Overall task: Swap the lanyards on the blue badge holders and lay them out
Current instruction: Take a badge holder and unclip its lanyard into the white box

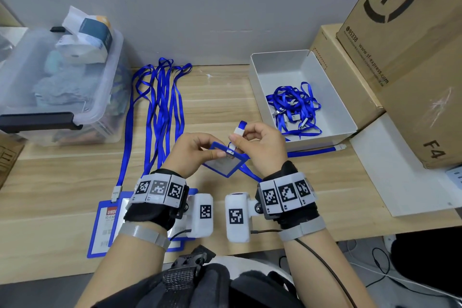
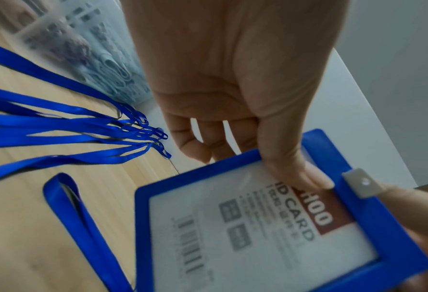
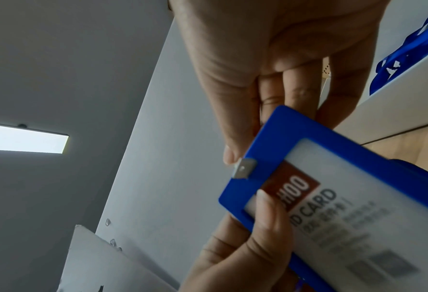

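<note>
My left hand point(image 1: 197, 151) pinches the top edge of a blue badge holder point(image 1: 225, 164) held above the table; its thumb lies on the card window point(image 2: 293, 173). My right hand point(image 1: 257, 142) pinches the white clip point(image 1: 238, 131) of a blue lanyard point(image 1: 250, 174) at the holder's slot. The clip's tab sits over the holder's top edge point(image 2: 360, 182) point(image 3: 244, 168). Finished badge holders point(image 1: 105, 225) with lanyards point(image 1: 160, 97) lie at the left, partly hidden by my left wrist.
A white tray point(image 1: 332, 97) holding several tangled blue lanyards point(image 1: 295, 107) stands at the back right. One loose lanyard point(image 1: 315, 151) lies in front of it. A clear storage bin point(image 1: 60, 87) is at the left, cardboard boxes point(image 1: 405, 57) at the right.
</note>
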`<state>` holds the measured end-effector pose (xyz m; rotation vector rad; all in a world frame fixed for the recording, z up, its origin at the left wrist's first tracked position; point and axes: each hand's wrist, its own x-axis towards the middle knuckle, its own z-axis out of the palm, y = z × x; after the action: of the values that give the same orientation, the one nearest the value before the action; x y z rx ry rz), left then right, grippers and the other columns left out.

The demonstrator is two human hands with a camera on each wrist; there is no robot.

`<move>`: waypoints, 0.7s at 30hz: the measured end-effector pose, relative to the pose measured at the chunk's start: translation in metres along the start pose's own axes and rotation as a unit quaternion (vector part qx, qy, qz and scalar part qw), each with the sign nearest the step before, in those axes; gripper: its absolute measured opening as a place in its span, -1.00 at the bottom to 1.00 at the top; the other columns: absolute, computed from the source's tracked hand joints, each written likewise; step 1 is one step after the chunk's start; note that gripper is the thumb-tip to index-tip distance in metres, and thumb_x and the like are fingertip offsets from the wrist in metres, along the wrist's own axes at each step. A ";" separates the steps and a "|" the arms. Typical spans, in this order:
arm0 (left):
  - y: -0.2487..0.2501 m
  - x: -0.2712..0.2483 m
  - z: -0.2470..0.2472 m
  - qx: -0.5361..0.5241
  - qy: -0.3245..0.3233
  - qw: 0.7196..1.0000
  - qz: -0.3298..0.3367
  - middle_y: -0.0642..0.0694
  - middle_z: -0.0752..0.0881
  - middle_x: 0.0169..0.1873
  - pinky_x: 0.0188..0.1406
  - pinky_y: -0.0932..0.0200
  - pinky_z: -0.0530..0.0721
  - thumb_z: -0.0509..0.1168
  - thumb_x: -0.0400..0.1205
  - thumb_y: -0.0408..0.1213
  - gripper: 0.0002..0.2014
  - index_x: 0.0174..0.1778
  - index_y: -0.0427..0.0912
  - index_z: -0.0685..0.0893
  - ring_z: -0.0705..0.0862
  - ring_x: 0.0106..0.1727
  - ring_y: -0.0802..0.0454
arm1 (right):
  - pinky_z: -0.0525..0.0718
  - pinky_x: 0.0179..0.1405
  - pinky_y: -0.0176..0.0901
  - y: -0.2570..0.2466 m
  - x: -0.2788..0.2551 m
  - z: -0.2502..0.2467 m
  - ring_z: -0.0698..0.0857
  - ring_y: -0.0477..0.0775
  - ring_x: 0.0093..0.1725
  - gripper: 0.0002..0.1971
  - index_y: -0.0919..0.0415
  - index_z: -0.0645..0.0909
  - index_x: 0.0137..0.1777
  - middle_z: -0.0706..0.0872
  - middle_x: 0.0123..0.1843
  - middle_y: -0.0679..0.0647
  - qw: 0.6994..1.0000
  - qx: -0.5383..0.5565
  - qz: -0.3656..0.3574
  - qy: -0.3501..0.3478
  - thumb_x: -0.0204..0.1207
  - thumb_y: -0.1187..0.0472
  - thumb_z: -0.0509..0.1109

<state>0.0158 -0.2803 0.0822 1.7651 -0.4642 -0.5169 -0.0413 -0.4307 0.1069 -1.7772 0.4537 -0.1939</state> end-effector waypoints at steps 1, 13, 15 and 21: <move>0.000 0.000 0.001 -0.018 0.002 1.000 -0.004 0.18 0.76 -0.44 -0.19 0.33 0.62 0.39 0.46 -0.50 -0.81 -0.28 -0.09 0.72 0.67 -0.29 0.27 | 0.71 -0.19 -0.04 -0.001 0.000 -0.001 0.69 -0.02 -0.30 -0.82 0.02 0.57 -0.29 0.67 -0.32 0.01 1.000 -0.009 -0.002 -0.004 0.32 0.20 0.56; -0.003 0.000 0.003 -0.076 0.013 0.997 -0.029 0.14 0.80 -0.37 -0.21 0.38 0.68 0.37 0.48 -0.50 -0.86 -0.11 -0.22 0.71 0.73 -0.26 0.26 | 0.75 -0.05 0.06 -0.001 -0.006 -0.002 0.70 0.07 -0.18 -0.70 0.06 0.56 -0.27 0.69 -0.26 0.00 0.997 0.016 -0.008 -0.076 0.23 0.43 0.58; -0.002 -0.002 0.003 -0.065 0.011 0.997 -0.027 0.15 0.79 -0.39 -0.22 0.38 0.68 0.38 0.48 -0.49 -0.86 -0.14 -0.18 0.72 0.72 -0.28 0.27 | 0.73 -0.04 0.00 0.000 -0.005 -0.001 0.69 0.04 -0.17 -0.67 -0.01 0.56 -0.21 0.72 -0.18 0.08 0.996 0.028 -0.004 -0.079 0.27 0.43 0.55; -0.001 -0.003 0.001 -0.038 0.018 0.999 -0.021 0.17 0.78 -0.40 -0.13 0.27 0.65 0.40 0.47 -0.45 -0.84 -0.23 -0.06 0.71 0.67 -0.19 0.05 | 0.70 -0.22 -0.39 -0.003 -0.005 -0.002 0.69 -0.17 -0.24 -0.78 0.06 0.62 -0.26 0.70 -0.25 -0.04 0.993 0.071 0.020 -0.093 0.41 0.43 0.44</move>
<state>0.0130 -0.2796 0.0814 1.7120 -0.3785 -0.5254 -0.0461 -0.4302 0.1107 -1.6267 0.3332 -0.0305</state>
